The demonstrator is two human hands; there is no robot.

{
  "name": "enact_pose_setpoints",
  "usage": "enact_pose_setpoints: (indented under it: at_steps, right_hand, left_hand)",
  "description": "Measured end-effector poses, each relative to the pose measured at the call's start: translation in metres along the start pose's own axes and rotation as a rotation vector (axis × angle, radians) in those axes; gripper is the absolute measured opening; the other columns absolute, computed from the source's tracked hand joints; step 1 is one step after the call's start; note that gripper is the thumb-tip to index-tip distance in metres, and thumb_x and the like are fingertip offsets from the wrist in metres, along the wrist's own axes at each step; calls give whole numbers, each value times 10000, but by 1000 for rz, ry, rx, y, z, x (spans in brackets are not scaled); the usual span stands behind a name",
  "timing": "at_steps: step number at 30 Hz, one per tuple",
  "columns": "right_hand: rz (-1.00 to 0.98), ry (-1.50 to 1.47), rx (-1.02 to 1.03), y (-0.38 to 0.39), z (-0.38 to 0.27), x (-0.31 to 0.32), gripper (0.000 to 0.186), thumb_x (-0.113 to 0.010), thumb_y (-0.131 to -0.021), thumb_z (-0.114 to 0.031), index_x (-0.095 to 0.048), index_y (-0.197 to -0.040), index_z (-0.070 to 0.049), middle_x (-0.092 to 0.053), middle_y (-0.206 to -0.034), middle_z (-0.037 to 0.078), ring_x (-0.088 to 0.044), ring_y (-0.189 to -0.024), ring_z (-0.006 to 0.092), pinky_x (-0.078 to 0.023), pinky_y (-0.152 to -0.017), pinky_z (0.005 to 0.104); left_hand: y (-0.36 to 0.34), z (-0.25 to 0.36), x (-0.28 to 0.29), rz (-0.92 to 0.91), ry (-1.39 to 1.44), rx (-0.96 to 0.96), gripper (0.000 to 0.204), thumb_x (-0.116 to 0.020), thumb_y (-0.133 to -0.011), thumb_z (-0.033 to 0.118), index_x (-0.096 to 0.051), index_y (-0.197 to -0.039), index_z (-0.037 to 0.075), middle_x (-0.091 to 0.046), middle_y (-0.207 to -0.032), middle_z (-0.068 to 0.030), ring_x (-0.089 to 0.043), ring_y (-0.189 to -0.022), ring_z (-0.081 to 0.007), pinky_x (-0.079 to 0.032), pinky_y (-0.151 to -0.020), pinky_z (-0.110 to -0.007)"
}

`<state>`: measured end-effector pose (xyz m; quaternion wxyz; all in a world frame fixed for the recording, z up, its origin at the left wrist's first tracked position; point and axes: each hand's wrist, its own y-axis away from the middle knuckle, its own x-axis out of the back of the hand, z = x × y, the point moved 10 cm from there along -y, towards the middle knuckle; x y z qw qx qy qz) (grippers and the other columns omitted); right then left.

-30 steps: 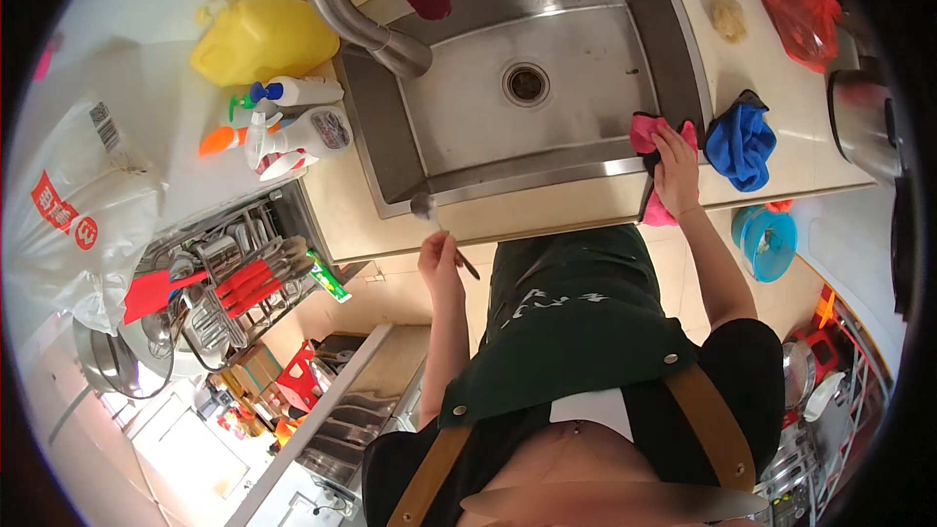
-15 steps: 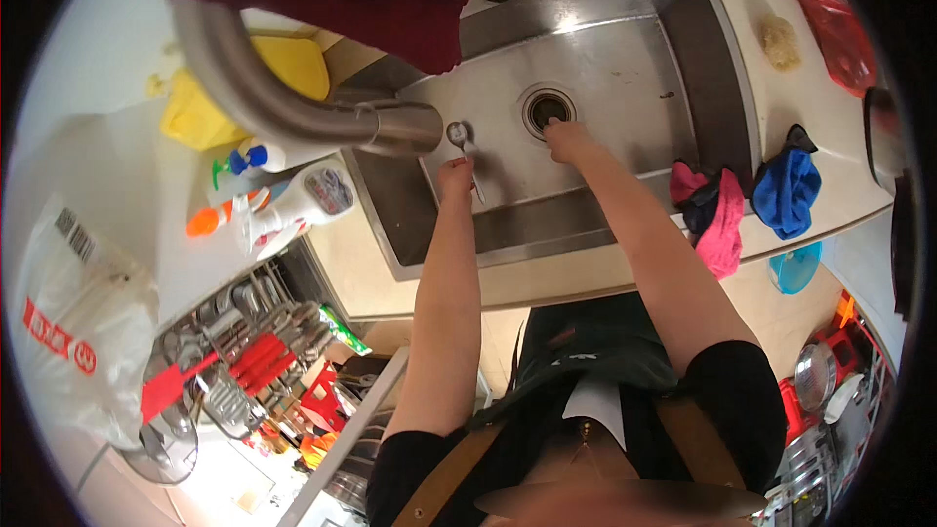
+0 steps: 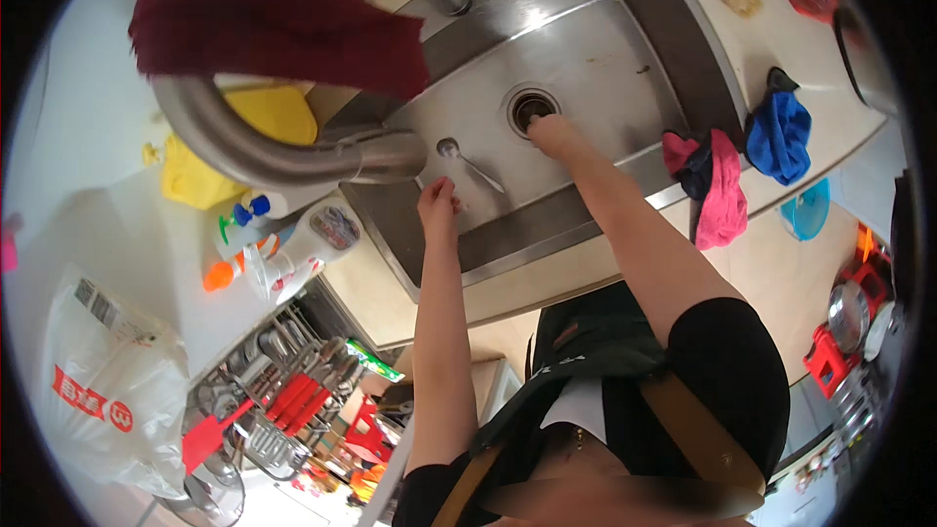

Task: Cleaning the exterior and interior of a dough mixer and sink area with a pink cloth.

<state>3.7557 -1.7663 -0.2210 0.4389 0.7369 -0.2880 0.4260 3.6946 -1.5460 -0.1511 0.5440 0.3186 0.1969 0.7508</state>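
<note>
A metal spoon (image 3: 475, 169) lies on the floor of the stainless steel sink (image 3: 605, 88), its bowl toward the faucet side. Just left of and nearer than the spoon is my left hand (image 3: 439, 197), empty, its fingers loosely curled and a little apart. My right hand (image 3: 554, 136) reaches to the round drain (image 3: 532, 105), fingertips drawn together at the near edge of its dark opening. What those fingers grip, if anything, is hidden.
A curved metal faucet (image 3: 386, 156) with a dark red cloth (image 3: 273, 15) overhangs the sink's left side. Spray bottles (image 3: 327, 234) and a yellow container (image 3: 234, 137) stand left. Pink (image 3: 720, 190) and blue (image 3: 781, 137) cloths lie right. Below left is an open drawer of utensils (image 3: 293, 400).
My left hand has let go of the spoon and drawn slightly back; the spoon now lies on the sink floor. My right hand stays at the drain. The view has turned and shifted.
</note>
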Motion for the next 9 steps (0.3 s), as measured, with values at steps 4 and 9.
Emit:
enact_pose_setpoints:
  at_steps: [4, 9]
  right_hand:
    - [54, 15, -18, 6, 6, -3, 126, -509, -685, -35, -580, -784, -4, -577, -814, 159, -597, -692, 255, -483, -549, 346]
    - [108, 19, 98, 31, -1, 43, 198, -501, -691, -46, -588, -859, 13, -592, -818, 185, -599, -743, 271, -486, -576, 358]
  left_hand:
    - [47, 14, -10, -53, -19, -94, 174, -562, -775, 160, -546, -890, 30, -513, -690, -3, -424, -528, -64, -319, -440, -194]
    - [105, 20, -34, -139, -50, -148, 161, -564, -775, 124, -529, -890, 17, -505, -701, -1, -428, -539, -67, -336, -464, -192]
